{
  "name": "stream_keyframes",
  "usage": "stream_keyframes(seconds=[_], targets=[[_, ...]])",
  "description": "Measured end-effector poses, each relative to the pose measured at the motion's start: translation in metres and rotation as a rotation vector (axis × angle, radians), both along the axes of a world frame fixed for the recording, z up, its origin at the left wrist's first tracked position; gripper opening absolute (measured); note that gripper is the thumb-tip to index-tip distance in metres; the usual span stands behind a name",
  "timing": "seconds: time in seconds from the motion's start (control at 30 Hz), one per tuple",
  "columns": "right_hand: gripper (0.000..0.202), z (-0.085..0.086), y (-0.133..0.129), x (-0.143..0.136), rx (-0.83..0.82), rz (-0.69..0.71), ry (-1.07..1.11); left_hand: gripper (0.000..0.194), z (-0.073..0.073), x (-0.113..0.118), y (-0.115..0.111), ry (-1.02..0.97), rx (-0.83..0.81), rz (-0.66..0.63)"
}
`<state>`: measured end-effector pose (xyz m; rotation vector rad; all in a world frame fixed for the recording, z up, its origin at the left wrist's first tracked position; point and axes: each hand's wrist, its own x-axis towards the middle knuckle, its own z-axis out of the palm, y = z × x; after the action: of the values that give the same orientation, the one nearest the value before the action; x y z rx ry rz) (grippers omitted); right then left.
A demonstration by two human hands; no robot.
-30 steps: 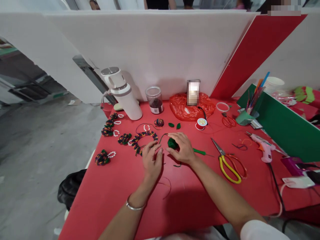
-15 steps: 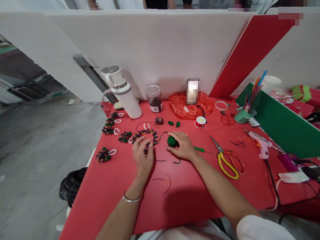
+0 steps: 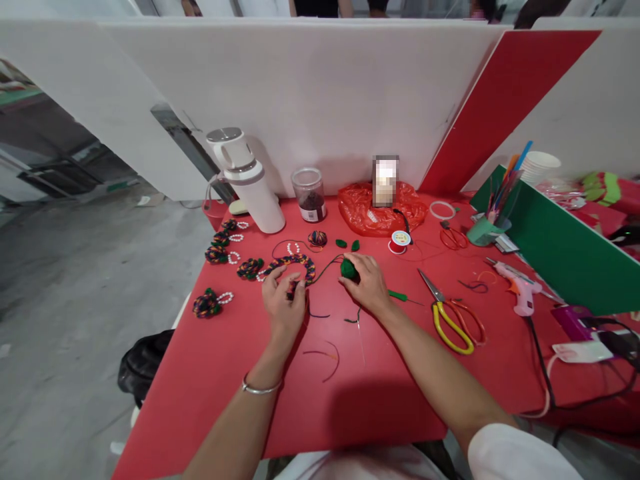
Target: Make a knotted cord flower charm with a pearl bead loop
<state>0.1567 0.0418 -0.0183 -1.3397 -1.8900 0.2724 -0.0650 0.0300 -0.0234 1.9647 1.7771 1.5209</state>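
My left hand (image 3: 284, 300) is closed on the lower end of a multicoloured knitted strip (image 3: 303, 264), which curves up and around on the red table (image 3: 225, 393). Between the fingers of my right hand (image 3: 367, 283) is a ball of dark green yarn (image 3: 349, 269). Green strands run from the ball to the strip near my left fingertips. A green-handled hook (image 3: 398, 295) lies just right of my right hand. Beyond my hands are a small multicoloured yarn ball (image 3: 317, 239) and two green leaf pieces (image 3: 341, 243).
Knitted flowers with bead loops (image 3: 207, 304) line the left side. A white flask (image 3: 257, 197), a jar (image 3: 309, 197) and a red bag (image 3: 355, 210) stand behind. Scissors (image 3: 453, 327), a glue gun (image 3: 523, 290) and a green divider (image 3: 565, 257) are right.
My right hand and the green ball have moved slightly away from me, and a doubled green strand now shows between ball and strip. My left hand still grips the strip.
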Motion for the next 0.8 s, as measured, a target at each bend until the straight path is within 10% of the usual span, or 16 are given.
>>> stream_keyframes(seconds=[0.8], targets=[[0.062,-0.003,0.000,-0.001,0.031,-0.018,0.051,0.019,-0.002,-0.013,0.009,-0.031,-0.048,0.070]])
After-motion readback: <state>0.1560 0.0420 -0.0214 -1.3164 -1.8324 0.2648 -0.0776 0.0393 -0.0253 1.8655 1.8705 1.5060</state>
